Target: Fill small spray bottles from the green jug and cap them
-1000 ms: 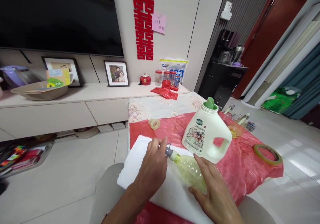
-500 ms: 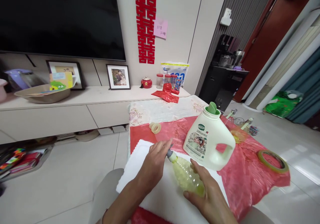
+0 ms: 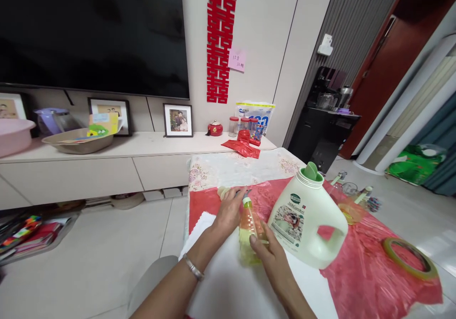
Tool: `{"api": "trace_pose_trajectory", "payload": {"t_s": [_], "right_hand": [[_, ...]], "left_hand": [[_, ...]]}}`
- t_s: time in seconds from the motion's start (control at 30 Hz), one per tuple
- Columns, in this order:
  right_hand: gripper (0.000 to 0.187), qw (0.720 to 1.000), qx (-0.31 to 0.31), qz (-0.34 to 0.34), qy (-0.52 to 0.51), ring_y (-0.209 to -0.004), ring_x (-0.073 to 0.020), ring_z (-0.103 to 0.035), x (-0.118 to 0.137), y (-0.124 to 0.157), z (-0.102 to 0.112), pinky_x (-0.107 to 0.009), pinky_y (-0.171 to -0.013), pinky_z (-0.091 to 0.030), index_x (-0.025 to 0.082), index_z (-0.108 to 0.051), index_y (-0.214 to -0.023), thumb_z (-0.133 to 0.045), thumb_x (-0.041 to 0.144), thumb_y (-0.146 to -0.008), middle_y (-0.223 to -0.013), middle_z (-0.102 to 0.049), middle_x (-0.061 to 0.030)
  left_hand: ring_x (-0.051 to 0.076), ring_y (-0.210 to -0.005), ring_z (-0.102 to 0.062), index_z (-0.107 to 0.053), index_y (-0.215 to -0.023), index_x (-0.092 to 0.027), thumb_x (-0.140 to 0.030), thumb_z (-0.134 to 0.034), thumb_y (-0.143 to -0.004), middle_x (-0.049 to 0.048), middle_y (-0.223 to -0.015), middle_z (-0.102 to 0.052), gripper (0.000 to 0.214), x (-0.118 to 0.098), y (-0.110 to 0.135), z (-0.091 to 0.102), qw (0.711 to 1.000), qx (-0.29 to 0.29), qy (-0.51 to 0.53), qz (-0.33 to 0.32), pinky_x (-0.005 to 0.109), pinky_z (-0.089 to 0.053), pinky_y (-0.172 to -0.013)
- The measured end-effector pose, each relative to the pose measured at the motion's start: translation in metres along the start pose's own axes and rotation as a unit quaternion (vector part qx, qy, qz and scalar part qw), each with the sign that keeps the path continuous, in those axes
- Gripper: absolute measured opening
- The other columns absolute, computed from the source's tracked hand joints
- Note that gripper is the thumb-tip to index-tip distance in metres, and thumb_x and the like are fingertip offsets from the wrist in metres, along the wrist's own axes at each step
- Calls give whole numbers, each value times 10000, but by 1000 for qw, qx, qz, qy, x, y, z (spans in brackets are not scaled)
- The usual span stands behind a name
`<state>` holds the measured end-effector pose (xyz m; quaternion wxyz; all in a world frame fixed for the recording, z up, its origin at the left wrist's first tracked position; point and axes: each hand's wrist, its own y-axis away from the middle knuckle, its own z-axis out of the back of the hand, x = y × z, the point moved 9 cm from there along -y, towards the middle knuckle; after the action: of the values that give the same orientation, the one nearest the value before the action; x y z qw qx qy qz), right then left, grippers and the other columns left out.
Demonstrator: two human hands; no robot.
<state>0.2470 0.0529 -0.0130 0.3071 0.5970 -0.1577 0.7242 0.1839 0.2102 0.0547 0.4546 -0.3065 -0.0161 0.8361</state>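
My right hand [image 3: 272, 257] is wrapped round a clear plastic bottle [image 3: 250, 226] with yellow-green liquid in its lower part. The bottle stands nearly upright over a white cloth [image 3: 217, 285]. At its top, my left hand [image 3: 228, 212] has its fingers closed on a small grey nozzle [image 3: 246, 194], just above the pale green neck; whether the nozzle is attached cannot be made out. Close by on the right is a large pale green detergent jug [image 3: 306, 219] with a green spout. A translucent beige ring-shaped piece [image 3: 223, 192] is partly hidden behind my left hand.
Red plastic sheeting [image 3: 363, 262] covers much of the table, with a roll of tape [image 3: 409, 258] at right. Bottles with yellow liquid [image 3: 352, 209] stand behind the jug. Jars and a red wrapper [image 3: 242, 148] lie toward the white cabinet [image 3: 171, 148].
The bottle has gone from tilted to nearly upright and moved slightly left, with both hands staying on it or at its top. The camera view has shifted a little.
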Motion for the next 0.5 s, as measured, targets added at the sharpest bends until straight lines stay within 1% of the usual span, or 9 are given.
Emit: {"api": "trace_pose_trajectory", "payload": {"t_s": [0.07, 0.13, 0.2, 0.3, 0.4, 0.5], "right_hand": [[950, 1000, 0, -9, -3, -1440, -309, -364, -2, -14, -4, -421, -1150, -368, 168, -385, -1532, -595, 736, -800, -1542, -424, -93], [952, 1000, -8, -11, 3, -1438, -303, -370, -4, -27, -6, -424, -1153, -363, 147, -372, -1537, -548, 751, -822, -1535, -434, -104], [961, 1000, -16, -15, 15, -1436, -303, -375, -5, -40, -7, -420, -1152, -362, 103, -364, -1536, -492, 756, -843, -1531, -431, -138], [978, 999, -25, -18, 42, -1429, -321, -385, -4, -59, -9, -432, -1176, -319, 8, -401, -1497, -434, 742, -851, -1516, -427, -207], [932, 997, -30, -9, 68, -1421, -328, -398, 3, -72, -13, -444, -1199, -274, -16, -449, -1460, -391, 698, -865, -1496, -447, -220], [890, 995, -36, 8, 90, -1451, -319, -347, 8, -75, -19, -461, -1216, -232, -26, -396, -1491, -343, 635, -898, -1529, -399, -213]], "left_hand": [[222, -1290, -485, -443, -1459, -248, -20, -427, -834, 99, -1399, -522, 665, 5, -11, -8, 1000, 25, -15, 4, 367, -398, -1080], [249, -1260, -512, -495, -1418, -251, -72, -427, -876, 110, -1362, -555, 575, 7, -19, -13, 998, 46, -33, 9, 406, -402, -1062], [267, -1230, -532, -547, -1364, -252, -115, -413, -912, 111, -1310, -595, 491, 7, -24, -16, 996, 66, -51, 11, 438, -403, -1044], [260, -1238, -527, -585, -1310, -268, -148, -397, -946, 91, -1277, -628, 427, 7, -29, -19, 993, 92, -71, 5, 440, -397, -1045], [260, -1327, -475, -593, -1301, -261, -165, -393, -966, 94, -1382, -585, 402, 10, -30, -26, 990, 112, -87, 0, 448, -363, -1101], [300, -1443, -366, -581, -1328, -223, -181, -406, -969, 120, -1529, -467, 402, 15, -24, -31, 987, 126, -103, 14, 489, -308, -1161]]}}
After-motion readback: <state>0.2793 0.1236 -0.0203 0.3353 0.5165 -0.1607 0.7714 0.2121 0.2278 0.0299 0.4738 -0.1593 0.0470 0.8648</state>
